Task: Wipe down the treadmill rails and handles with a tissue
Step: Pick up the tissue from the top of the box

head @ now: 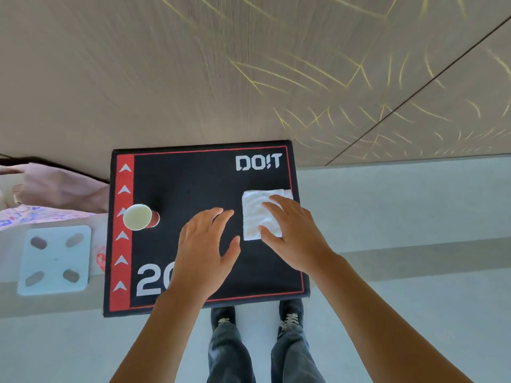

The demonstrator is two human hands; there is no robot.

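At the bottom centre of the frame the person's shoes (290, 313) stand on the pale floor (414, 313), just at the near edge of a black mat (193, 183) with a red border. Above them both forearms reach forward over the mat. The left hand (206, 250) hovers in the middle of the frame with fingers spread and relaxed, and it holds nothing. The right hand (290, 230) lies with nearly straight fingers on the tissue (255, 217), a folded white square on the right part of the mat; I cannot tell if the thumb already pinches its edge. A paper cup (141, 217) stands at the mat's left side, well apart. No treadmill shows in the frame, so I judge the task is at its first step, picking up the tissue. The next move calls for curling the fingers round the tissue and lifting it.
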